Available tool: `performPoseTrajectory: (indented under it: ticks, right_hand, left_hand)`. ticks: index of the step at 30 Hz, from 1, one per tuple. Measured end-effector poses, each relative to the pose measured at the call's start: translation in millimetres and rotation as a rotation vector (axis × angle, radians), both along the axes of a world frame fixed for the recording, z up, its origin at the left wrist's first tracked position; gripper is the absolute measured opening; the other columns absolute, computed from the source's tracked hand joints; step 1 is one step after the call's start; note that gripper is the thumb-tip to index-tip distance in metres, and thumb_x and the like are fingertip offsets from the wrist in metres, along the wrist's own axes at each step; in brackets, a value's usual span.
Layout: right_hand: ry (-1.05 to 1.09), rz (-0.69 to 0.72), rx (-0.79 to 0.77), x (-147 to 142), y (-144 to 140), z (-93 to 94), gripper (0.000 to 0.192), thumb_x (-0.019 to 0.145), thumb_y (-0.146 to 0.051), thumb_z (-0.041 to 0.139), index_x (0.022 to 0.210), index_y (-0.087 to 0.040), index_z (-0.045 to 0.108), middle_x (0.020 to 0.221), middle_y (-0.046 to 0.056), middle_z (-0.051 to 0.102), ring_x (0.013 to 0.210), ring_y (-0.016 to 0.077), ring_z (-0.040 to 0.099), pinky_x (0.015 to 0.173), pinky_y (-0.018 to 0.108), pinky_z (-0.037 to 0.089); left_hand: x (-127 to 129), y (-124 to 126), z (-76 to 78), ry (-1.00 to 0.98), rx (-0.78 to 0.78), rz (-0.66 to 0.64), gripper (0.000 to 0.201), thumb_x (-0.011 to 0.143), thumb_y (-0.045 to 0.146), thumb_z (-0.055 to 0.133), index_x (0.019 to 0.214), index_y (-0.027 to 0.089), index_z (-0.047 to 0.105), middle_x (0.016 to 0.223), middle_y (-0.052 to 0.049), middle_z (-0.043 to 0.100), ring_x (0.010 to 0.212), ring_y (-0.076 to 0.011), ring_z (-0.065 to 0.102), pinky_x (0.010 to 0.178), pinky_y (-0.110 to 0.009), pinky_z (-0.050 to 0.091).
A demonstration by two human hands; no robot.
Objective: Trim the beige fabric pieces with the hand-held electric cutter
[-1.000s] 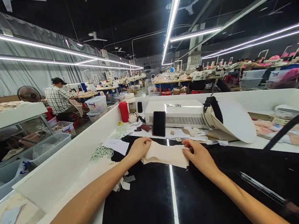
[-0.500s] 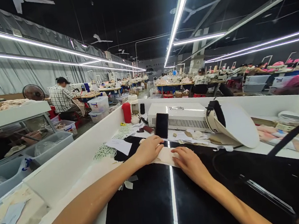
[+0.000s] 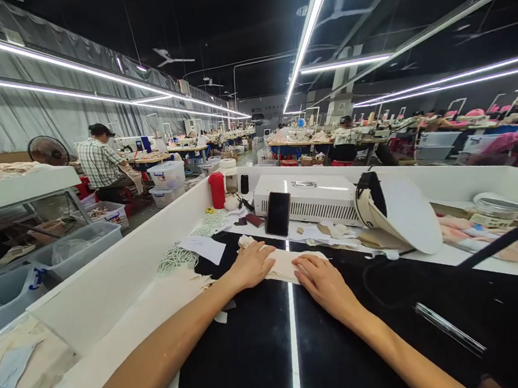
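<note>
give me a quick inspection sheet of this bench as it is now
surface: glossy black worktop, white side walls
job's things: cream fabric piece, lying flat
clutter: phone leaning on white machine, red bottle, white cord coil, paper scraps
hands: left hand and right hand pressed flat on the fabric
cables: dark hose at right
surroundings: factory hall, person in checked shirt at left

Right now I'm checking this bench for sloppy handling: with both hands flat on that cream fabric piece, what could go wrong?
1. The left hand and right hand press the cream fabric piece on a glossy black tabletop; it might slide or crease.
2. Loose offcuts lie beside the left wrist and could get swept under the piece.
3. The phone leans upright against the white machine just behind; a forward push might tip it.
</note>
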State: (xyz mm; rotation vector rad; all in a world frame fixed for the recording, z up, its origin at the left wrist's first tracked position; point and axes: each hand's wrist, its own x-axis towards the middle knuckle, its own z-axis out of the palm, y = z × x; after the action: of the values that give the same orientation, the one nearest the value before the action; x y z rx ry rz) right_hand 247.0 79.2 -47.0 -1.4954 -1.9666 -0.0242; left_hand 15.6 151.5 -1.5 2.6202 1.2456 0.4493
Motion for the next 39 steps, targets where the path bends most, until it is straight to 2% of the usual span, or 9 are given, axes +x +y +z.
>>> performPoseTrajectory:
  ticks: [5,10,13,15,19,24,27,30,39]
  right_hand:
    - [0.062,0.042,0.035,-4,-6,7.5,0.033,0.103,-0.034,0.052,0.126,-0.021,0.071,0.130,0.015,0.073,0.124,0.0358,0.067,0.109,0.057,0.053]
    - [0.109,0.099,0.029,-24,-38,22.0,0.029,0.105,-0.034,0.053,0.126,-0.023,0.070,0.134,0.015,0.071,0.129,0.0341,0.066,0.112,0.057,0.052]
    - [0.121,0.162,-0.012,-39,-65,32.4,0.024,0.105,-0.030,0.056,0.122,-0.026,0.073,0.132,0.012,0.072,0.127,0.0310,0.068,0.111,0.052,0.054]
    - [0.129,0.202,-0.043,-49,-81,37.9,0.021,0.103,-0.026,0.059,0.118,-0.028,0.074,0.131,0.010,0.073,0.126,0.0296,0.069,0.110,0.050,0.056]
    - [0.143,0.282,-0.096,-64,-106,43.8,0.018,0.101,-0.021,0.063,0.112,-0.029,0.075,0.129,0.007,0.073,0.122,0.0260,0.071,0.105,0.041,0.059]
    - [0.143,0.346,-0.211,-81,-121,51.7,0.019,0.101,-0.016,0.061,0.108,-0.028,0.073,0.129,0.005,0.072,0.118,0.0221,0.072,0.101,0.034,0.060]
    - [0.139,0.386,-0.275,-85,-128,57.4,0.019,0.102,-0.016,0.058,0.110,-0.027,0.070,0.130,0.005,0.070,0.113,0.0194,0.073,0.099,0.030,0.059]
    - [0.139,0.419,-0.268,-82,-134,57.7,0.018,0.104,-0.022,0.056,0.112,-0.030,0.070,0.131,0.004,0.069,0.110,0.0172,0.074,0.095,0.026,0.060]
    - [0.162,0.483,-0.264,-76,-124,35.0,0.019,0.106,-0.036,0.055,0.110,-0.033,0.074,0.128,0.005,0.072,0.099,0.0191,0.078,0.086,0.024,0.064]
  left_hand:
    - [1,0,8.5,-0.011,0.009,-0.001,0.045,0.106,0.038,0.070,0.146,0.020,0.059,0.154,-0.014,0.054,0.138,-0.0347,0.057,0.114,-0.061,0.050]
    - [-14,-4,29.9,-0.062,0.047,-0.009,0.047,0.106,0.039,0.069,0.148,0.021,0.058,0.160,-0.014,0.050,0.145,-0.0365,0.051,0.120,-0.064,0.042]
    - [-44,-14,49.8,-0.083,0.066,0.031,0.040,0.108,0.037,0.064,0.144,0.020,0.061,0.156,-0.013,0.055,0.143,-0.0329,0.053,0.121,-0.059,0.041]
    - [-74,-25,63.6,-0.060,0.062,0.082,0.029,0.109,0.029,0.056,0.133,0.020,0.069,0.142,-0.010,0.067,0.132,-0.0277,0.062,0.117,-0.046,0.045]
    - [-140,-51,77.8,0.017,0.046,0.279,0.027,0.103,0.032,0.050,0.102,0.019,0.074,0.108,-0.009,0.076,0.101,-0.0301,0.070,0.091,-0.039,0.050]
    - [-185,-75,56.3,0.061,-0.067,0.426,0.018,0.096,0.033,0.064,0.086,0.019,0.067,0.086,-0.005,0.071,0.079,-0.0259,0.066,0.074,-0.035,0.048]
    - [-187,-77,38.4,0.013,-0.121,0.426,0.020,0.104,0.035,0.067,0.097,0.016,0.069,0.095,-0.004,0.070,0.086,-0.0212,0.067,0.081,-0.036,0.055]
    - [-184,-75,27.6,-0.047,-0.168,0.432,0.029,0.107,0.041,0.068,0.117,0.014,0.069,0.114,-0.007,0.071,0.099,-0.0224,0.071,0.089,-0.041,0.061]
    - [-187,-70,16.6,-0.209,-0.245,0.414,0.034,0.106,0.039,0.070,0.131,0.015,0.066,0.129,-0.010,0.068,0.110,-0.0266,0.070,0.094,-0.046,0.062]
